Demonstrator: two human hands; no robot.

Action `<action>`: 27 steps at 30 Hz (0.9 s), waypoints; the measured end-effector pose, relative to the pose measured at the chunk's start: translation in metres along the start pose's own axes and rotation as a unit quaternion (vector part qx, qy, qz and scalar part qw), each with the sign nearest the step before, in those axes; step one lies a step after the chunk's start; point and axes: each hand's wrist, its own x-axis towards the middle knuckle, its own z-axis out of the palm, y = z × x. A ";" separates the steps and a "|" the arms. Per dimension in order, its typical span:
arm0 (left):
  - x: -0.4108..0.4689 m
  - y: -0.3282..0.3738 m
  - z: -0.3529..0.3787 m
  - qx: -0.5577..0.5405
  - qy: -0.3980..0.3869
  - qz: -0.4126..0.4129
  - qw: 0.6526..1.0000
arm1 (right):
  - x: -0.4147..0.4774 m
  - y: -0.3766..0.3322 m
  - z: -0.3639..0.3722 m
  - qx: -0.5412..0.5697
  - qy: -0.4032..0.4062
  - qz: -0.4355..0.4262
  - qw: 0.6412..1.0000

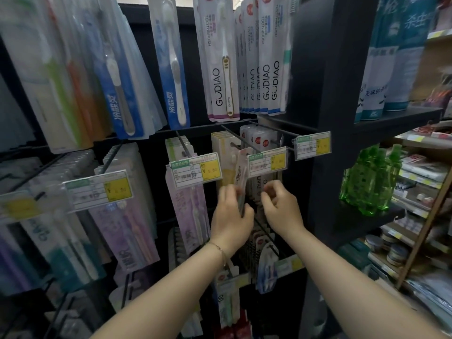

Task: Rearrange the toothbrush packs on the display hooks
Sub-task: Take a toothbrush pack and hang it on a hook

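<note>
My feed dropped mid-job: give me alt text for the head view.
Left hand grips a toothbrush pack at a middle-row display hook, beside its price tag; right hand hovers alongside, fingers curled. Green bottles stand right.

Two hands [231, 217], five yellow price tags [197, 170], several green bottles [369, 178]

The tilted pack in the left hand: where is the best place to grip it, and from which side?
Grip the pack at its lower edges, from the front below the price tag. It hangs edge-on and tilted, so pinching its flat faces, as the left hand seems to, should control it.
</note>
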 end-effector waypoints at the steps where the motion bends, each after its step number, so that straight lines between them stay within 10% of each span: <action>1: 0.002 -0.002 -0.002 -0.002 0.029 -0.014 0.999 | 0.000 -0.003 0.004 0.012 -0.009 -0.006 1.000; 27: 0.032 -0.006 -0.005 -0.085 0.027 -0.135 0.987 | 0.020 -0.025 0.017 0.198 -0.003 0.058 0.979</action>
